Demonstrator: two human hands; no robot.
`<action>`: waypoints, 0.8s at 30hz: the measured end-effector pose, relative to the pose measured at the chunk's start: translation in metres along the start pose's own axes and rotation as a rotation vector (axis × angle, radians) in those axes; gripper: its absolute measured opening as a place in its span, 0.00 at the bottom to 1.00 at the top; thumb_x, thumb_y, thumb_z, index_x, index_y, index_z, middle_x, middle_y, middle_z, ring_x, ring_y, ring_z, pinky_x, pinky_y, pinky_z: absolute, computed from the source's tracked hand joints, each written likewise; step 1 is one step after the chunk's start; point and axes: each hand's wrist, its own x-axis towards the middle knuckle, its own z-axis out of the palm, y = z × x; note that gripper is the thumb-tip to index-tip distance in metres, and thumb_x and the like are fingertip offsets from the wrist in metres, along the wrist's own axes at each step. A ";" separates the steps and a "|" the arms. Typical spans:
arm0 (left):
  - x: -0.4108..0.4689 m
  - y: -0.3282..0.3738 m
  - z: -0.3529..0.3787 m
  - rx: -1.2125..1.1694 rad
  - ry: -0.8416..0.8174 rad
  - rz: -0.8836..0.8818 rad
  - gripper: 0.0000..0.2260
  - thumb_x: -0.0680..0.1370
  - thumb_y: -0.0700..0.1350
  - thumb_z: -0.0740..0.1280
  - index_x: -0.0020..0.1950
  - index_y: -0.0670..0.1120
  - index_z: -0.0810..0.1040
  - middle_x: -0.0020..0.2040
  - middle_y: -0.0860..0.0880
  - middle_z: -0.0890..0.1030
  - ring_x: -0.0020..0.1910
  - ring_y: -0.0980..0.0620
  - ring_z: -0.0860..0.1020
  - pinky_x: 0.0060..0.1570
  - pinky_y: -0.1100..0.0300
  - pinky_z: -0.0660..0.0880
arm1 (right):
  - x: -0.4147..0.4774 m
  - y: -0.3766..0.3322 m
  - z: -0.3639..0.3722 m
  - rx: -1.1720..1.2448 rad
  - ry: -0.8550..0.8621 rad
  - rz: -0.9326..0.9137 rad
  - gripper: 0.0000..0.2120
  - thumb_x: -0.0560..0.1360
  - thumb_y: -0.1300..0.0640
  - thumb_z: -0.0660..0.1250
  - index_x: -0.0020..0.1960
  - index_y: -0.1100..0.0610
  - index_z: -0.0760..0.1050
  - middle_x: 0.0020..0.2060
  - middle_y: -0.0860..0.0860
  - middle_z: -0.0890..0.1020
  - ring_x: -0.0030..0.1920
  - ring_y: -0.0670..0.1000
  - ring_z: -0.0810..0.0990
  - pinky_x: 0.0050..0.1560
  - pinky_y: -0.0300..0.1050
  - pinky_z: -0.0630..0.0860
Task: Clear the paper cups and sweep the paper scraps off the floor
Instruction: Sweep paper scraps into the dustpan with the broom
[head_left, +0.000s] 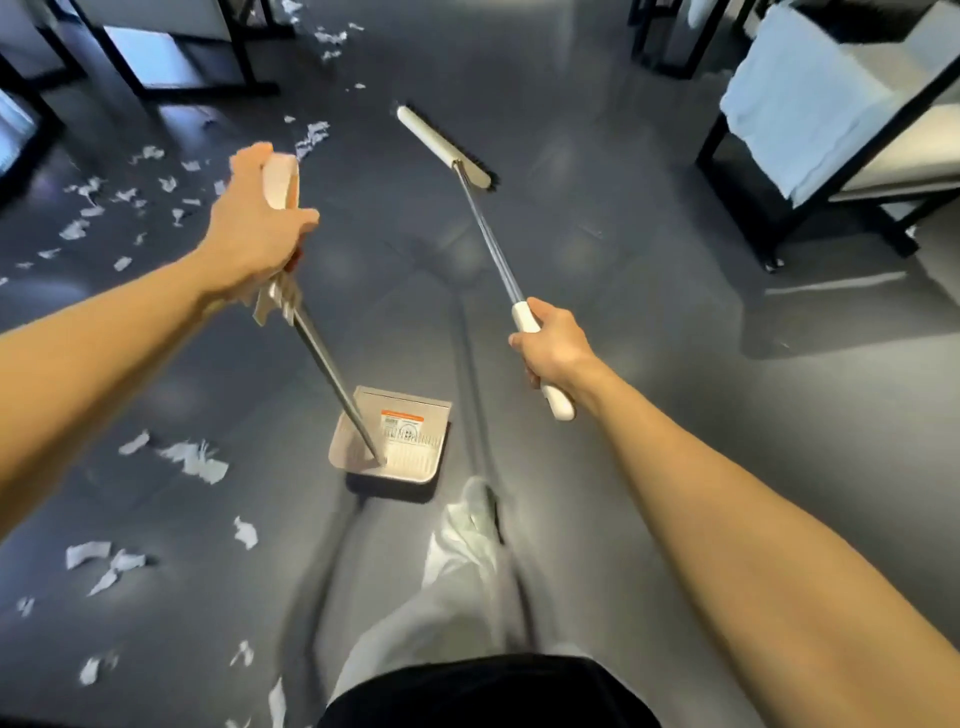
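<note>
Grey floor (649, 260) runs between dark-framed furniture (208, 94), with paper scraps (195, 461) strewn along its left side. The left hand (254, 228) is wrapped round the dustpan's (410, 452) long handle. The right hand (553, 348) grips the broom (444, 148), its head well clear of the scraps.

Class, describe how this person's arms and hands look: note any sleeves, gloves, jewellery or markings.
No sleeve shows on the left arm or right arm: both are bare. The left hand and right hand wear no gloves. No watch, bracelet, ring or marking shows, though blur may hide small ones.
</note>
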 end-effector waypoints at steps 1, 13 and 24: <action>0.034 0.004 0.012 0.029 -0.011 0.023 0.32 0.75 0.42 0.67 0.76 0.56 0.57 0.67 0.48 0.70 0.40 0.51 0.76 0.35 0.62 0.76 | 0.037 -0.010 -0.004 -0.014 -0.004 -0.014 0.05 0.74 0.64 0.61 0.49 0.58 0.70 0.31 0.54 0.71 0.24 0.54 0.69 0.23 0.40 0.68; 0.433 0.083 0.123 0.121 0.040 0.041 0.32 0.77 0.38 0.61 0.77 0.60 0.57 0.63 0.54 0.71 0.33 0.61 0.72 0.26 0.77 0.69 | 0.440 -0.162 -0.079 0.015 -0.075 -0.018 0.11 0.76 0.65 0.60 0.57 0.58 0.73 0.35 0.55 0.73 0.25 0.52 0.70 0.26 0.43 0.71; 0.831 0.139 0.206 0.138 0.051 -0.093 0.25 0.78 0.39 0.60 0.69 0.63 0.64 0.52 0.41 0.74 0.27 0.49 0.71 0.19 0.67 0.69 | 0.854 -0.328 -0.138 0.045 -0.147 -0.025 0.08 0.74 0.68 0.58 0.41 0.56 0.67 0.28 0.53 0.68 0.23 0.51 0.65 0.23 0.41 0.65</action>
